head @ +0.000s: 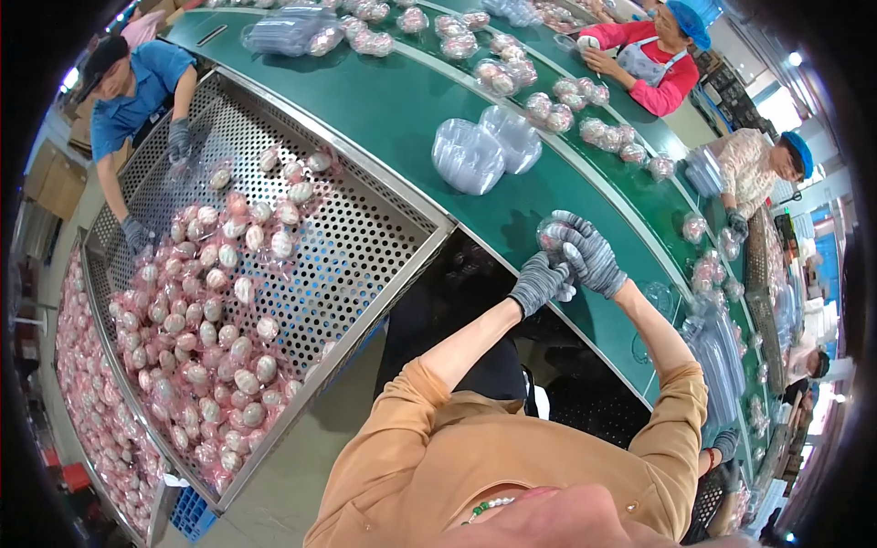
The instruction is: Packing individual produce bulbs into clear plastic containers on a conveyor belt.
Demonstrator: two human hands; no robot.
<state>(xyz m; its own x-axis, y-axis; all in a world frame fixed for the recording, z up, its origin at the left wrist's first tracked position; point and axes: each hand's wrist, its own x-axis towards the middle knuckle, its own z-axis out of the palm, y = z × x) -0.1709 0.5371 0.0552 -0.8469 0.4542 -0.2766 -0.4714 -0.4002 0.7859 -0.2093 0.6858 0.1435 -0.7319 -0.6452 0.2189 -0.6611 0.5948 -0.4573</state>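
Both hands wear grey knitted gloves and meet over the near edge of a green work table (404, 144). My right hand (590, 252) is curled round a clear plastic pack (550, 234) with a round, reddish-white item inside. Just below it, my left hand (545, 282) touches the pack's lower side; its fingers are partly hidden, and its grip is unclear. Beyond the hands stand two stacks of clear plastic clamshell shells (468, 156). On the left, a perforated metal tray (356, 240) holds many wrapped egg-shaped items (199, 373).
A conveyor belt (647, 198) carries filled clear packs (548, 111). A co-worker in blue (140, 89) reaches into the tray. Across the belt are co-workers in red (661, 68) and in a patterned top (750, 164). More stacked shells (716, 363) lie at right.
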